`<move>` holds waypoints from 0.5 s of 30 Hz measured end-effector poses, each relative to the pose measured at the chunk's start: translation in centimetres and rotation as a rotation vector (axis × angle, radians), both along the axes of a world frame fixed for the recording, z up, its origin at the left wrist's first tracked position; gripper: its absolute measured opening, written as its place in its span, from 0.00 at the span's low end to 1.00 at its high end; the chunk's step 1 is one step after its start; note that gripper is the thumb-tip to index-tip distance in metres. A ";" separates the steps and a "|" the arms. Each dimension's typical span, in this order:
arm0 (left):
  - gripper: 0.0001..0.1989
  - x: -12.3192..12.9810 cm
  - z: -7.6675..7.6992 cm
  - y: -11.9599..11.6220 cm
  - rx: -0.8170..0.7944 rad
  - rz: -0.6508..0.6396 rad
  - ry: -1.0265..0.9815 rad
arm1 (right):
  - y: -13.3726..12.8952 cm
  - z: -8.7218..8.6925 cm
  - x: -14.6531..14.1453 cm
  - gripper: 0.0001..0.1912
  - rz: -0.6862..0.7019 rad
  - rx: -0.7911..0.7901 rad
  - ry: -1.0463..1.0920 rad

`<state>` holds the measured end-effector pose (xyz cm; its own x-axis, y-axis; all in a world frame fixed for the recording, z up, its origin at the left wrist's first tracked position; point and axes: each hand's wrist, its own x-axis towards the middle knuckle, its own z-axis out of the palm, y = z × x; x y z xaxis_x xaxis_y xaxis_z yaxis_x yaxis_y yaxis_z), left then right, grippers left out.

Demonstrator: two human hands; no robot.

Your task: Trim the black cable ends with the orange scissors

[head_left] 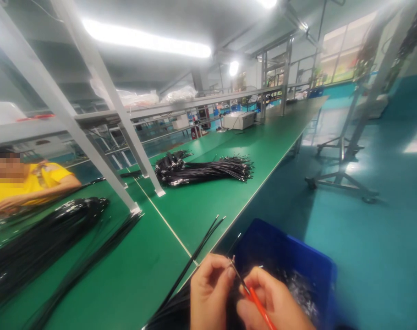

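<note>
My left hand (213,286) is closed in a pinch, thumb against index finger, on something small by the tip of a tool; what it grips is mostly hidden. In my right hand (272,298) is a red-handled tool (260,309) with a slim dark metal front, its exact kind unclear. The metal tip meets the left fingertips. Thin black cables (203,242) with silvery ends stick out just left of my left hand, and more black cables (174,309) lie under it. Behind and below both hands sits a blue bin (298,250).
Small shiny pieces (299,288) lie in the bin. Bundled black cables (208,172) rest on the green table (160,256), with a larger heap (50,233) at left. Grey posts (107,96) rise from the table. A person in yellow (50,181) sits across. A wheeled stand (342,176) is at right.
</note>
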<state>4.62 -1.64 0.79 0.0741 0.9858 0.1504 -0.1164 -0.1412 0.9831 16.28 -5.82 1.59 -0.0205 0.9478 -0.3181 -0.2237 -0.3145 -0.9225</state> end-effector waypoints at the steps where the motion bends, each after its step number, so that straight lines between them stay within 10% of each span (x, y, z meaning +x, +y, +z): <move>1: 0.05 0.0 -0.1 0.0 0.001 0.001 0.005 | 0.1 0.2 0.0 0.10 -0.003 0.008 -0.023; 15: 0.05 0.5 -0.6 0.3 0.002 0.015 0.077 | 0.3 -0.4 0.7 0.10 0.034 -0.013 -0.086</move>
<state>5.12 -1.36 0.21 0.0711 0.9866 0.1467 -0.0382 -0.1443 0.9888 17.00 -5.47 1.20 -0.0249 0.9428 -0.3323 -0.1323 -0.3326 -0.9337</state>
